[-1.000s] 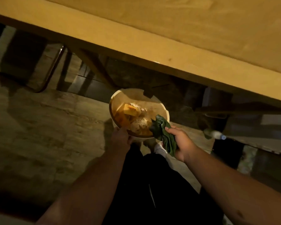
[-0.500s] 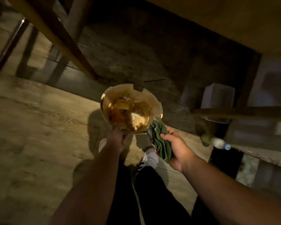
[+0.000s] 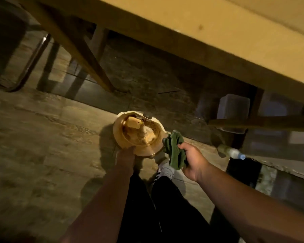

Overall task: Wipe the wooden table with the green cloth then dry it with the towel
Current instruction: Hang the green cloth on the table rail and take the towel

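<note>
My right hand [image 3: 194, 159] grips the bunched green cloth [image 3: 175, 151], held low over the floor beside a round bowl [image 3: 119, 135] with food scraps inside. My left hand [image 3: 125, 157] holds the bowl by its near rim, below the table's edge. The cloth's upper end touches the bowl's right rim. The wooden table [image 3: 218, 27] runs across the top right, its yellow top seen at a slant. No towel is in view.
Table legs [image 3: 88, 60] slant down to the tiled floor [image 3: 33, 146]. A chair's metal frame [image 3: 30, 67] stands at the left. A pale box [image 3: 233, 111] and a plastic bottle [image 3: 231, 152] lie under the table at the right. My legs and a white shoe [image 3: 165, 171] are below the hands.
The camera has tipped back up, bringing the table's edge and top into view again. Both hands keep their hold; the bowl and cloth stay together low over the floor.
</note>
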